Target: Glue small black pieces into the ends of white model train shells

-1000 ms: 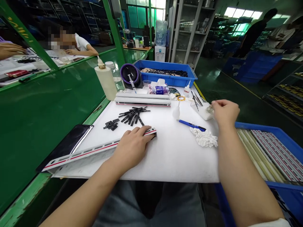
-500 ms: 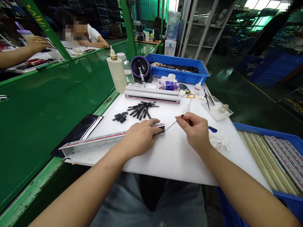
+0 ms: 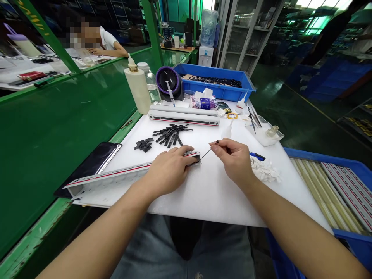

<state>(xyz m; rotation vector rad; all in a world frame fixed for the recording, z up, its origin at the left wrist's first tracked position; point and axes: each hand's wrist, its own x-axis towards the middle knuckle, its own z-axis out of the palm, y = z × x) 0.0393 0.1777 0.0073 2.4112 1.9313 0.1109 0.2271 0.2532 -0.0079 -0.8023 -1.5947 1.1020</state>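
My left hand (image 3: 168, 170) is closed around the right end of a long white shell with a red stripe (image 3: 107, 172), which looks like a model train carriage body lying with its hollow side towards me. Between thumb and fingertips my right hand (image 3: 236, 159) pinches a thin dark rod (image 3: 207, 152). The rod slants down to the left, its tip at the shell's open right end. Whether it touches the inside I cannot tell. Beyond my left hand lie a pile of black strips (image 3: 170, 133) and several small black pieces (image 3: 143, 145).
Another white shell (image 3: 186, 119) lies farther back, near a cream squeeze bottle (image 3: 138, 91), a tissue pack (image 3: 205, 102) and a blue bin (image 3: 215, 91). Crumpled tissue (image 3: 266, 171) and a blue pen (image 3: 257, 156) sit right. A green partition (image 3: 58, 128) borders the left; a co-worker sits beyond.
The view has shifted slightly, and both hands keep nearly the same pose on shell and rod. At far left, another person's arm, earlier near the purple-lidded cup, is out of view.
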